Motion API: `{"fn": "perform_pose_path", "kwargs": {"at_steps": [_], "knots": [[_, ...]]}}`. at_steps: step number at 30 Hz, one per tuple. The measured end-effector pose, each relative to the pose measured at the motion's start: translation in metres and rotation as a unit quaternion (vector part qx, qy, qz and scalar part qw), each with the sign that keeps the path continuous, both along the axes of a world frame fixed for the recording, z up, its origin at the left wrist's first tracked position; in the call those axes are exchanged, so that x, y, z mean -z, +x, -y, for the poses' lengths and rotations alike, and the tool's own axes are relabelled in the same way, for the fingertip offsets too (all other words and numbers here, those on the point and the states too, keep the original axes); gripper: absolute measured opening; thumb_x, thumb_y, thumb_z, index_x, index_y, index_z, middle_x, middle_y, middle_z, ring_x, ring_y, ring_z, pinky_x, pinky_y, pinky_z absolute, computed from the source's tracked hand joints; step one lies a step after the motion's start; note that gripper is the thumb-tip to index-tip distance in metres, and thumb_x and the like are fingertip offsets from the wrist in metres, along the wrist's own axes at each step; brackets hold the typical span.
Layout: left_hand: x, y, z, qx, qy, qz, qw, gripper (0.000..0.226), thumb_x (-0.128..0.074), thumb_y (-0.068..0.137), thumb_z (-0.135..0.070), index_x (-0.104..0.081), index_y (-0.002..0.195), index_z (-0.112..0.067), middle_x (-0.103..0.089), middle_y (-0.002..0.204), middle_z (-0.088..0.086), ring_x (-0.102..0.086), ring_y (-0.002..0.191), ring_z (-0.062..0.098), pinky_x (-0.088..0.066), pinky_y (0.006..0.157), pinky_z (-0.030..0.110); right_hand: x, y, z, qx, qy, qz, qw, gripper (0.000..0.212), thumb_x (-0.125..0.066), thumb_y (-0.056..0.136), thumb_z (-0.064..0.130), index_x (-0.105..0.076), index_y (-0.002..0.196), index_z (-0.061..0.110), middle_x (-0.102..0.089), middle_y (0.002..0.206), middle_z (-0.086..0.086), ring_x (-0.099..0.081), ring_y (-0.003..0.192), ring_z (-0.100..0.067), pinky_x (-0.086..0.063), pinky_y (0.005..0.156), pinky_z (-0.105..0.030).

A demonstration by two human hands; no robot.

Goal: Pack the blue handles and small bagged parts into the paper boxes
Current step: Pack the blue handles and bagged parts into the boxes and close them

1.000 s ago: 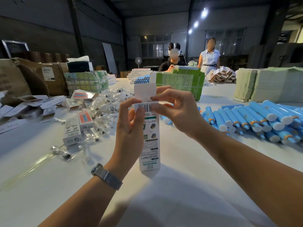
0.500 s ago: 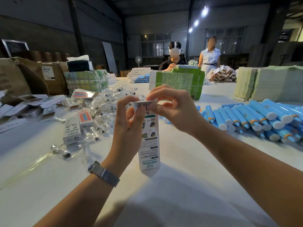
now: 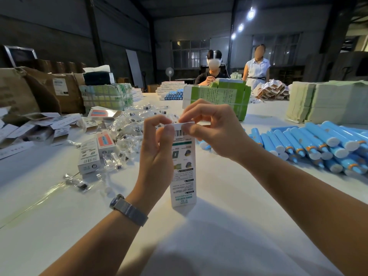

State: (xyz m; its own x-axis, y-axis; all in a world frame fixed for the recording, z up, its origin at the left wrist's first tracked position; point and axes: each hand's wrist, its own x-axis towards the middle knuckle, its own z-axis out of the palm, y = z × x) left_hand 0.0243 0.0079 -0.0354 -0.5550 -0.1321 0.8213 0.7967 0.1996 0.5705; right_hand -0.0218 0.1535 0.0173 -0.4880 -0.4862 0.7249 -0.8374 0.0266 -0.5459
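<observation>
While bare table (image 3: 229, 196) surrounds it, left hand (image 3: 157, 154) and right hand (image 3: 215, 130) pinch the paper box (image 3: 183, 172) top edge.

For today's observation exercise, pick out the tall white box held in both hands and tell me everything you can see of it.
The white paper box is a tall, narrow printed carton, standing upright with its lower end on the white table. Its facing side carries a barcode near the top, a green band, small product pictures, and green lettering at the bottom. The top flap is folded down. The left hand grips its upper left side, while the right hand pinches the top edge. What is inside cannot be seen.
</observation>
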Motion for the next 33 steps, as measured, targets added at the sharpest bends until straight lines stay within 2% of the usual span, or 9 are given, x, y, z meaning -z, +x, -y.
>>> {"fn": "perform_pose_path", "kwargs": {"at_steps": [4, 11, 16, 19, 23, 26, 28, 30, 33], "knots": [[0.0, 0.001, -0.002, -0.015, -0.008, -0.012, 1.0, 0.008, -0.035, 0.103, -0.019, -0.039, 0.1, -0.025, -0.063, 0.079, -0.013, -0.062, 0.062, 0.007, -0.052, 0.052, 0.025, 0.002, 0.001, 0.001, 0.018, 0.002, 0.004, 1.0, 0.004, -0.069, 0.088, 0.006, -0.069, 0.089, 0.009, -0.062, 0.094, 0.0, -0.061, 0.095, -0.025, -0.056, 0.082, -0.044], [0.003, -0.002, -0.001, -0.032, -0.049, -0.046, 0.997, 0.009, -0.033, 0.105, -0.016, -0.035, 0.11, -0.023, -0.059, 0.08, 0.003, -0.064, 0.066, 0.024, -0.055, 0.054, 0.047, 0.001, 0.004, 0.004, 0.045, -0.004, -0.051, 0.998, 0.009, -0.068, 0.087, 0.006, -0.07, 0.091, 0.014, -0.059, 0.087, 0.003, -0.062, 0.087, -0.02, -0.057, 0.075, -0.039], [0.006, -0.003, -0.001, -0.033, -0.064, -0.054, 0.996, 0.019, -0.034, 0.106, -0.016, -0.033, 0.122, -0.025, -0.061, 0.084, 0.005, -0.063, 0.067, 0.021, -0.053, 0.055, 0.047, -0.002, 0.003, 0.003, 0.042, -0.02, -0.059, 0.997, 0.009, -0.068, 0.087, 0.006, -0.069, 0.091, 0.014, -0.059, 0.08, 0.015, -0.062, 0.083, -0.02, -0.057, 0.072, -0.045], [0.007, -0.004, 0.0, -0.024, -0.079, -0.057, 0.995, 0.023, -0.034, 0.106, -0.017, -0.031, 0.126, -0.026, -0.064, 0.093, -0.003, -0.067, 0.073, 0.015, -0.058, 0.06, 0.031, -0.007, 0.001, -0.001, 0.044, -0.025, -0.066, 0.997, 0.01, -0.068, 0.086, 0.005, -0.069, 0.091, 0.013, -0.063, 0.079, 0.016, -0.062, 0.077, -0.014, -0.056, 0.067, -0.035], [0.008, -0.006, 0.001, -0.025, -0.085, -0.056, 0.994, 0.026, -0.034, 0.105, -0.018, -0.03, 0.13, -0.028, -0.065, 0.094, -0.006, -0.068, 0.078, 0.012, -0.057, 0.065, 0.021, -0.011, 0.002, -0.004, 0.019, 0.004, -0.036, 0.999, 0.015, -0.068, 0.085, 0.009, -0.069, 0.086, 0.023, -0.064, 0.077, 0.018, -0.063, 0.081, -0.018, -0.053, 0.077, -0.036], [0.008, -0.005, 0.002, -0.038, -0.093, -0.06, 0.993, 0.028, -0.034, 0.106, -0.019, -0.03, 0.127, -0.037, -0.063, 0.097, -0.008, -0.067, 0.078, 0.012, -0.059, 0.064, 0.026, -0.011, 0.003, -0.005, 0.014, 0.0, -0.008, 1.0, 0.007, -0.068, 0.085, 0.015, -0.07, 0.083, 0.022, -0.063, 0.075, 0.017, -0.061, 0.08, -0.015, -0.049, 0.077, -0.031], [0.007, -0.006, 0.003, -0.046, -0.096, -0.061, 0.992, 0.025, -0.034, 0.106, -0.025, -0.031, 0.127, -0.037, -0.06, 0.095, -0.01, -0.066, 0.075, 0.015, -0.059, 0.061, 0.037, -0.01, 0.005, -0.004, 0.015, 0.0, 0.0, 1.0, 0.003, -0.069, 0.083, 0.016, -0.071, 0.083, 0.019, -0.06, 0.077, 0.014, -0.06, 0.081, -0.016, -0.052, 0.074, -0.035], [0.008, -0.006, 0.004, -0.047, -0.089, -0.055, 0.993, 0.022, -0.034, 0.104, -0.03, -0.034, 0.126, -0.031, -0.059, 0.087, -0.006, -0.065, 0.07, 0.021, -0.055, 0.057, 0.049, -0.009, 0.008, -0.002, 0.028, 0.012, -0.022, 0.999, 0.002, -0.069, 0.084, 0.014, -0.07, 0.084, 0.015, -0.059, 0.078, 0.011, -0.06, 0.082, -0.017, -0.056, 0.072, -0.039], [0.008, -0.007, 0.005, -0.05, -0.088, -0.049, 0.994, 0.023, -0.034, 0.104, -0.033, -0.034, 0.126, -0.032, -0.06, 0.087, -0.004, -0.066, 0.071, 0.022, -0.054, 0.057, 0.05, -0.011, 0.01, 0.001, 0.053, 0.016, -0.069, 0.996, 0.005, -0.069, 0.087, 0.01, -0.069, 0.086, 0.014, -0.062, 0.077, 0.014, -0.063, 0.077, -0.013, -0.058, 0.07, -0.039]]}}
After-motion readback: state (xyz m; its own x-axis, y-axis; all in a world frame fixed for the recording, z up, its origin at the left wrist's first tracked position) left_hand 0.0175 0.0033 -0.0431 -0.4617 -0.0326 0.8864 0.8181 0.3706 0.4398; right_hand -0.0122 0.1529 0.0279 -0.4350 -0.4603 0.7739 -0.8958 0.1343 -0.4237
